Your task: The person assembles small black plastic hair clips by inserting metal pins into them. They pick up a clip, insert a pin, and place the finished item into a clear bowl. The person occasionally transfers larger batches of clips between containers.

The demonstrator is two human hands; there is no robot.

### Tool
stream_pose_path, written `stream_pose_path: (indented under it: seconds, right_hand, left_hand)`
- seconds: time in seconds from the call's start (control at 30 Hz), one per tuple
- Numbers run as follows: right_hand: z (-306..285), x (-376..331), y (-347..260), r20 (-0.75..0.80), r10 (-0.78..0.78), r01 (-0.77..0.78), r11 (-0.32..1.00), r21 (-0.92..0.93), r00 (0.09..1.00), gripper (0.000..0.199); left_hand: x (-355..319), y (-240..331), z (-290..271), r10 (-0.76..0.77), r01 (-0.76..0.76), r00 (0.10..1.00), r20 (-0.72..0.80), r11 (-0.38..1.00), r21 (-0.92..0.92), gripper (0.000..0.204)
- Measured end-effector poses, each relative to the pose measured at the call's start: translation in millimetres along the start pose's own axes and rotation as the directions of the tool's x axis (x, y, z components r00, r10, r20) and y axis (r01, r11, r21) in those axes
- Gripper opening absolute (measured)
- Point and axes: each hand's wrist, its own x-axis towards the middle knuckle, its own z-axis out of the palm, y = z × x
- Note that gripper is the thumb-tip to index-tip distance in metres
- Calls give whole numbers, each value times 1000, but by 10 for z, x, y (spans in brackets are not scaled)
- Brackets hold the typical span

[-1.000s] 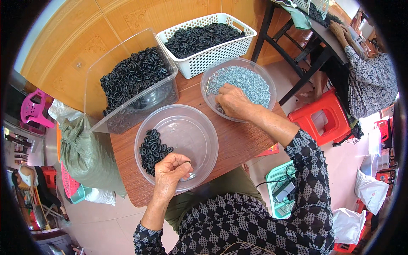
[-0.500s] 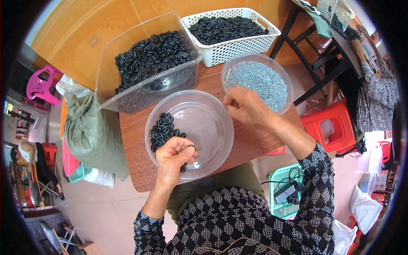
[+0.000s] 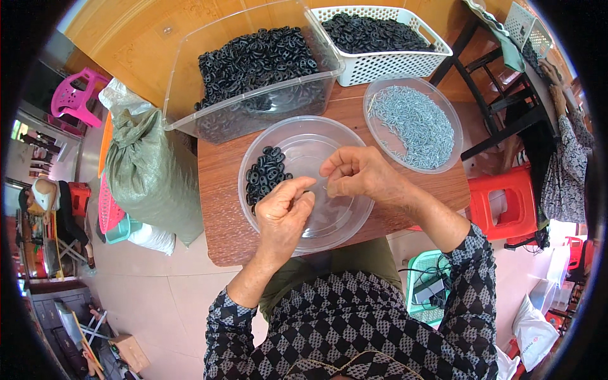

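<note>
Over the round clear tub (image 3: 307,247), my two hands face each other with their fingertips close but apart. My left hand (image 3: 282,212) pinches thumb against fingers; the small black piece that showed there earlier is now hidden by the fingers. My right hand (image 3: 358,174) is also closed in a pinch, with a tiny glint of a small screw at its fingertips. A heap of black oval pieces with holes (image 3: 266,172) lies in the tub's left side. Small silvery screws (image 3: 418,130) fill a shallow round clear container (image 3: 457,136) at the right.
A large clear bin (image 3: 253,120) of black pieces and a white perforated basket (image 3: 392,66) of more stand at the back of the wooden table (image 3: 221,234). A green sack (image 3: 152,177) leans at the left. A red stool (image 3: 503,202) and green basket (image 3: 415,272) are at the right.
My right hand has come from the screw container's edge to the tub, near the left hand. My left hand has turned, hiding its black piece. The whole view has shifted.
</note>
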Motion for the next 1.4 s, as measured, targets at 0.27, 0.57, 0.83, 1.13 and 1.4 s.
stream_pose_path:
  seconds: [0.27,0.57,0.83,1.13,1.4]
  right_hand:
    - [12,28,83,32,66,-67,997,48,997,30]
    - [-20,65,186,90,62,-73,990,118,994,31]
    - [134,11,231,-17,-279,254,894,-369,960,18]
    - [128,-21,300,-24,-586,472,676,-565,810,19]
    - [75,16,386,-22,-666,471,549,-690,746,16]
  left_hand:
    - [68,-5,8,389,-423,906,166,814,398,17]
    - [105,-32,-27,315,-392,913,260,851,348,9]
    - [192,-9,-46,-466,477,837,288,878,34,8]
    - [287,-22,-8,-569,663,742,355,701,-262,8]
    - [265,-123,10,-498,547,815,296,830,-108,11]
